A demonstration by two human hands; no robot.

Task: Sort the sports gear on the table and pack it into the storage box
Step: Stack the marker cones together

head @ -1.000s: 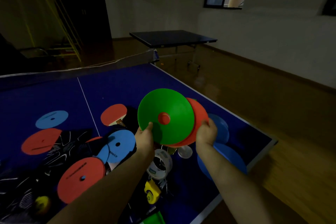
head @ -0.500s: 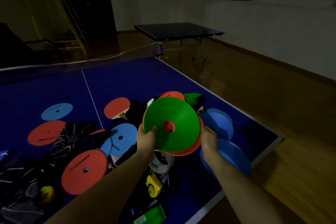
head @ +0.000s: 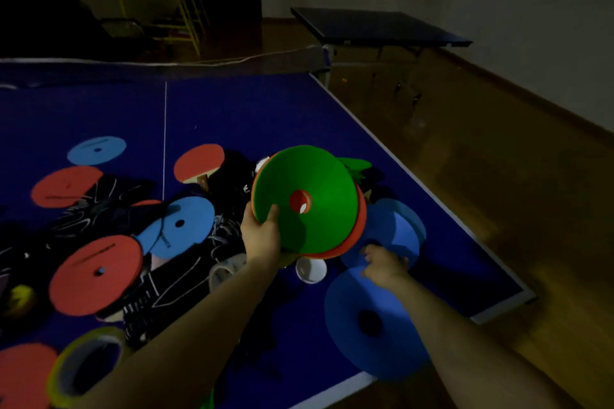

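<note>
— Gripping the stack: which hand is seen on it?
— The green dished plastic cone (head: 309, 196), nested over a red-orange dished cone (head: 360, 226), is held tilted above the blue counter (head: 265, 116) by the left hand (head: 262, 236); the thumb is laid on the green face, the fingers are curled behind the rim.

— And the right hand (head: 385, 267)?
— It is blurred, lowered over the blue dished cones (head: 392, 229); whether that grip is closed cannot be told.

— What else is laid out?
— Flat red foam discs (head: 96, 274), blue foam discs (head: 179, 226), a red-faced wooden paddle (head: 199, 163), and a yellow-edged tape roll (head: 86, 365).
</note>
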